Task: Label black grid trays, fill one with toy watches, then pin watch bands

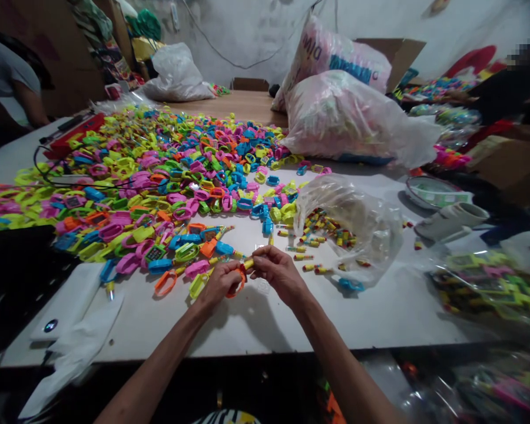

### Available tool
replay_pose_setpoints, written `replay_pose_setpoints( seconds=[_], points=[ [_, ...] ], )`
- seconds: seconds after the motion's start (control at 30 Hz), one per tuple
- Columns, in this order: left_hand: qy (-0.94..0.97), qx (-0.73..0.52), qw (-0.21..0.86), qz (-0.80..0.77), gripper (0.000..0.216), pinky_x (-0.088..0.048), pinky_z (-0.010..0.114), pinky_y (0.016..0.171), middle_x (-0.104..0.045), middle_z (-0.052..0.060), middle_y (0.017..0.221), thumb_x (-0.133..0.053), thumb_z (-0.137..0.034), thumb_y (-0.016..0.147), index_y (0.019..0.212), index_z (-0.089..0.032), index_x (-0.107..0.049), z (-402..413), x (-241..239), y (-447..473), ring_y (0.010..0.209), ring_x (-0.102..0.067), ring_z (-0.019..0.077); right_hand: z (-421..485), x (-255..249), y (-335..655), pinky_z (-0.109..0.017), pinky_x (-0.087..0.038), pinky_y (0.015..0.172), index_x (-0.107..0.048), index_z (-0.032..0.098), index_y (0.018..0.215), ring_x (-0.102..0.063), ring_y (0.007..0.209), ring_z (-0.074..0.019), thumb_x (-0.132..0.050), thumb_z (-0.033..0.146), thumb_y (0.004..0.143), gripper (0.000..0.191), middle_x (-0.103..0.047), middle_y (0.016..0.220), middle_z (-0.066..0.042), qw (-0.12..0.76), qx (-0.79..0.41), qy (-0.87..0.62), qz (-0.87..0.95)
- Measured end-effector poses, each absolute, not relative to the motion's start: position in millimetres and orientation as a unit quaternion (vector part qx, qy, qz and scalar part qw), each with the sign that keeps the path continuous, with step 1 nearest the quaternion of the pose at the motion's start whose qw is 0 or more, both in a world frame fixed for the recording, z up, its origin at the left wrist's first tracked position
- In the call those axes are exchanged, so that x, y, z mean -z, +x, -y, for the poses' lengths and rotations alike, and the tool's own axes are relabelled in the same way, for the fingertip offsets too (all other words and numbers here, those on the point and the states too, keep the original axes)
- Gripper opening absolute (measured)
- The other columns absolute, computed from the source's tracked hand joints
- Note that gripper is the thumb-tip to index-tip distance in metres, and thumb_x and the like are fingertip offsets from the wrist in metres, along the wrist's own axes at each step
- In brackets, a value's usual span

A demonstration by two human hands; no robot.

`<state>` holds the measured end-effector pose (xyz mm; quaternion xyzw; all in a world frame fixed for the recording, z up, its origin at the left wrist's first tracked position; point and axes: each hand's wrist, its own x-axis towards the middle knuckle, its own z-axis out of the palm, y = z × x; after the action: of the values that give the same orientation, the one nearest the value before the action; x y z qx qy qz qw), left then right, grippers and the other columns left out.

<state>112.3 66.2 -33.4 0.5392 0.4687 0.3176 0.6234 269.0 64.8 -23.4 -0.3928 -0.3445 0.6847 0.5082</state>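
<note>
My left hand [218, 284] is closed round an orange plastic ring-shaped piece [238, 281] just above the white table [256, 318]. My right hand [278, 272] pinches a small yellow tube [248, 264] and holds its end against the orange piece. Both hands meet near the table's front middle. A large heap of coloured plastic rings [159, 176] in pink, yellow, blue, green and orange spreads behind and left of them. To the right an open clear bag [348, 227] spills several small yellow tubes [311, 268] onto the table.
Two big filled plastic sacks [348, 112] lie at the back right. A red device with a black cable [70, 138] sits at the left. A person's arm [26, 100] shows at far left. Bags of finished pieces [490, 288] lie at the right, and a white device [66, 306] lies front left.
</note>
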Motion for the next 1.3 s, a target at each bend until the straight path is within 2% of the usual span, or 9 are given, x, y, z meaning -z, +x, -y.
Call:
replay_pose_setpoints(
  seconds=[0.47,0.6,0.7,0.83,0.93,1.03,1.13,1.2,1.3],
  points=[
    [0.527,-0.284,0.696,-0.397,0.007,-0.021,0.024,0.045,-0.039,-0.002,0.054,-0.045,-0.02,0.056,0.057,-0.015,-0.05,-74.1,40.9,100.3,0.048,-0.029,0.0085,-62.7,27.1,276.3,-0.023,-0.047,0.056,-0.061,0.014,0.076,-0.061,0.056,-0.0121,-0.07,0.023,0.068,0.015,-0.067,0.067,-0.003,0.457,-0.722,-0.358,0.377],
    [0.57,-0.259,0.661,-0.413,0.023,-0.026,0.024,0.048,-0.039,-0.002,0.054,-0.048,-0.034,0.072,0.057,-0.016,-0.049,-74.2,30.9,97.7,0.05,-0.034,0.0096,-62.4,28.6,276.5,-0.024,-0.047,0.057,-0.062,0.014,0.077,-0.062,0.057,-0.0129,-0.069,0.024,0.068,0.015,-0.067,0.065,-0.003,0.458,-0.706,-0.377,0.387],
    [0.594,-0.227,0.629,-0.447,0.034,-0.021,0.023,0.045,-0.033,-0.005,0.05,-0.048,-0.047,0.078,0.061,-0.017,-0.046,-74.1,31.7,96.3,0.046,-0.029,0.0087,-60.6,25.9,272.1,-0.025,-0.048,0.058,-0.062,0.013,0.075,-0.062,0.056,-0.0131,-0.068,0.025,0.068,0.014,-0.065,0.06,-0.002,0.458,-0.683,-0.397,0.408],
    [0.658,-0.208,0.55,-0.47,0.036,-0.024,0.022,0.046,-0.035,-0.006,0.052,-0.046,-0.051,0.08,0.066,-0.017,-0.049,-76.1,39.9,90.5,0.047,-0.032,0.0087,-58.7,25.0,263.1,-0.026,-0.048,0.06,-0.062,0.014,0.073,-0.061,0.057,-0.0138,-0.069,0.026,0.066,0.016,-0.063,0.058,0.0,0.457,-0.644,-0.435,0.433],
    [0.722,-0.192,0.45,-0.489,0.036,-0.031,0.024,0.052,-0.042,-0.004,0.056,-0.04,-0.048,0.084,0.065,-0.018,-0.047,-81.2,36.1,79.1,0.052,-0.04,0.0112,-69.6,31.4,269.1,-0.028,-0.049,0.062,-0.062,0.014,0.086,-0.063,0.064,-0.0154,-0.067,0.033,0.069,0.026,-0.065,0.071,-0.002,0.436,-0.624,-0.45,0.468],
    [0.784,-0.178,0.201,-0.56,0.032,-0.037,0.03,0.065,-0.052,0.002,0.068,-0.038,-0.042,0.085,0.068,-0.018,-0.051,-94.2,22.4,68.9,0.067,-0.05,0.018,-97.4,40.5,289.8,-0.028,-0.047,0.064,-0.058,0.015,0.104,-0.062,0.073,-0.0167,-0.058,0.036,0.077,0.034,-0.063,0.095,-0.007,0.37,-0.46,-0.593,0.547],
    [0.785,-0.161,-0.025,-0.597,0.024,-0.035,0.042,0.083,-0.058,0.011,0.096,-0.046,-0.037,0.082,0.084,-0.017,-0.059,-117.2,13.7,80.3,0.094,-0.051,0.0281,-128.9,49.0,307.7,-0.029,-0.042,0.072,-0.059,0.013,0.096,-0.058,0.091,-0.0223,-0.055,0.025,0.077,0.022,-0.06,0.1,-0.01,0.246,-0.246,-0.732,0.586],
    [0.793,-0.153,-0.027,-0.589,0.024,-0.033,0.044,0.088,-0.058,0.012,0.104,-0.047,-0.035,0.082,0.092,-0.017,-0.06,-136.0,17.4,105.4,0.102,-0.049,0.0294,-142.2,54.5,310.2,-0.03,-0.039,0.073,-0.059,0.013,0.09,-0.055,0.096,-0.0257,-0.054,0.015,0.074,0.017,-0.061,0.097,-0.012,0.207,-0.22,-0.754,0.583],
    [0.801,-0.126,0.097,-0.577,0.026,-0.032,0.042,0.091,-0.06,0.011,0.104,-0.046,-0.036,0.084,0.092,-0.016,-0.06,-163.2,34.8,158.1,0.104,-0.05,0.0273,-145.7,63.7,304.4,-0.029,-0.037,0.069,-0.057,0.014,0.086,-0.056,0.091,-0.0249,-0.05,0.006,0.07,0.019,-0.062,0.092,-0.011,0.197,-0.231,-0.764,0.569]
  ],
)
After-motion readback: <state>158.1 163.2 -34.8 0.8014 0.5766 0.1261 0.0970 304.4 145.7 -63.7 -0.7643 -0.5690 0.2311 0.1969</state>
